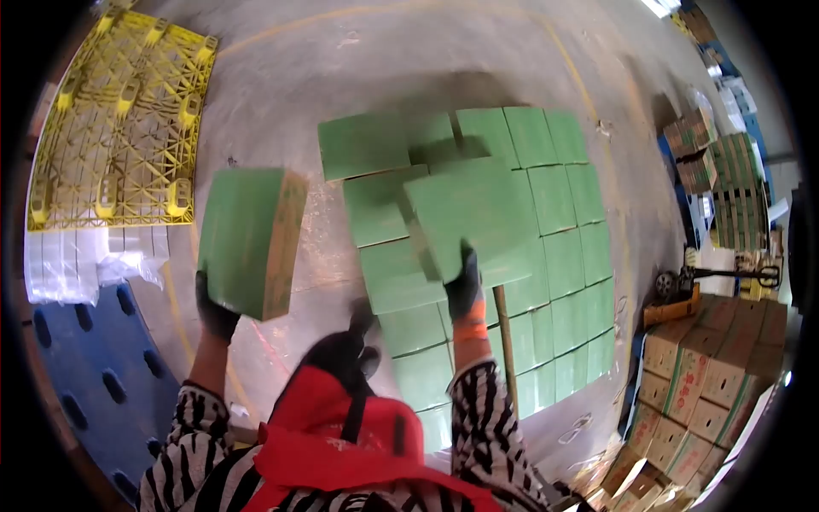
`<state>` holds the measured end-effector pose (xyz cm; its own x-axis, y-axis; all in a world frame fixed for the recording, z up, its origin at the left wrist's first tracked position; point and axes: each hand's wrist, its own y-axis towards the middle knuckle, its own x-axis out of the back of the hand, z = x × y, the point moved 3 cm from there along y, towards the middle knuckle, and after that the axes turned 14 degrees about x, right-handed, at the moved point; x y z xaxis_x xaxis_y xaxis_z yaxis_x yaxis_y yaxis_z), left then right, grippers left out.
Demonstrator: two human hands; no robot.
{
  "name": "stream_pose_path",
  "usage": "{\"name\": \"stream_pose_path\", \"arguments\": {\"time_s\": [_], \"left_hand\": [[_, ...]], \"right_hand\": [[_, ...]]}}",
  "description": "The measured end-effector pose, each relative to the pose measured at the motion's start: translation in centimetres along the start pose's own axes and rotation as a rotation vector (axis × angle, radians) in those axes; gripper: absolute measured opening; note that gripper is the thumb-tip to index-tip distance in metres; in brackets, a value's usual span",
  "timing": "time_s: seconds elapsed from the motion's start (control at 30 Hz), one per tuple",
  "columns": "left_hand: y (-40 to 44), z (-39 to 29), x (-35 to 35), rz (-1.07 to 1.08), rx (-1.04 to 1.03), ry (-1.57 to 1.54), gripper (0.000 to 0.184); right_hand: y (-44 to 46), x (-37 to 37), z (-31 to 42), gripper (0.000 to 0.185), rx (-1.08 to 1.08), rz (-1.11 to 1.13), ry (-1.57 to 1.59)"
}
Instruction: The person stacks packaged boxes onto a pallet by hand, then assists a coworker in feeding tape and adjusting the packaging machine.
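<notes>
My left hand point(217, 311), in a dark glove, grips the near end of a green carton point(243, 235) with a brown cardboard side. That carton is off to the left, apart from the others. In my right hand point(463, 286), gloved with an orange cuff, is a second green carton point(469, 213), tilted and slightly blurred above the stack. The fingers under both cartons are hidden. Below and around the right one, several green cartons point(559, 200) lie side by side in rows, with a dark gap near the far side.
A wooden pole point(506, 350) stands against the stack's near side. Yellow plastic pallet point(128, 102), plastic-wrapped goods point(68, 260) and blue pallet point(107, 367) are at left. Brown cartons point(708, 384), a pallet jack point(674, 294) and stacked green-brown pallets point(738, 192) stand at right.
</notes>
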<state>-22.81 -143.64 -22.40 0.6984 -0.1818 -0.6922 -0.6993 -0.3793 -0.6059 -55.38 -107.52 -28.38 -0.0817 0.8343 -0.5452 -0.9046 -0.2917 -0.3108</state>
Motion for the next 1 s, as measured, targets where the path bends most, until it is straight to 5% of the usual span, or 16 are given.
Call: {"name": "stream_pose_path", "arguments": {"time_s": [0.3, 0.4, 0.53, 0.6, 0.63, 0.73, 0.77, 0.9, 1.0], "left_hand": [[24.6, -1.2, -5.2, 0.065, 0.024, 0.051, 0.060], [33.4, -2.2, -4.0, 0.158, 0.172, -0.090, 0.056], [38.0, -2.4, -2.4, 0.116, 0.271, -0.094, 0.058], [39.8, -2.3, -1.5, 0.071, 0.289, -0.064, 0.059], [40.1, -2.0, -0.4, 0.056, 0.290, -0.043, 0.059], [40.0, -0.7, -0.5, 0.042, 0.311, -0.063, 0.060], [39.7, -0.4, -1.0, 0.040, 0.321, -0.079, 0.060], [40.1, 0.8, -1.9, 0.118, 0.366, -0.084, 0.063], [39.9, 1.4, -1.0, 0.119, 0.412, -0.085, 0.065]], "right_hand": [[25.5, -4.4, -3.1, 0.051, 0.074, -0.123, -0.097], [35.3, -5.5, -7.4, 0.044, 0.033, -0.290, -0.004], [37.6, -3.0, -12.3, 0.037, -0.070, -0.490, -0.113], [36.4, -1.2, -12.3, 0.034, 0.143, 0.025, -0.856], [35.3, -1.4, -11.3, 0.040, 0.166, 0.010, -0.924], [34.2, -3.7, -5.4, 0.061, 0.246, -0.527, -0.534], [35.7, -4.1, -3.8, 0.069, 0.316, -0.508, -0.624], [45.8, -1.6, -2.2, 0.092, 0.488, -0.163, -1.880], [51.1, 4.9, -5.6, 0.085, 0.243, -0.077, -1.649]]}}
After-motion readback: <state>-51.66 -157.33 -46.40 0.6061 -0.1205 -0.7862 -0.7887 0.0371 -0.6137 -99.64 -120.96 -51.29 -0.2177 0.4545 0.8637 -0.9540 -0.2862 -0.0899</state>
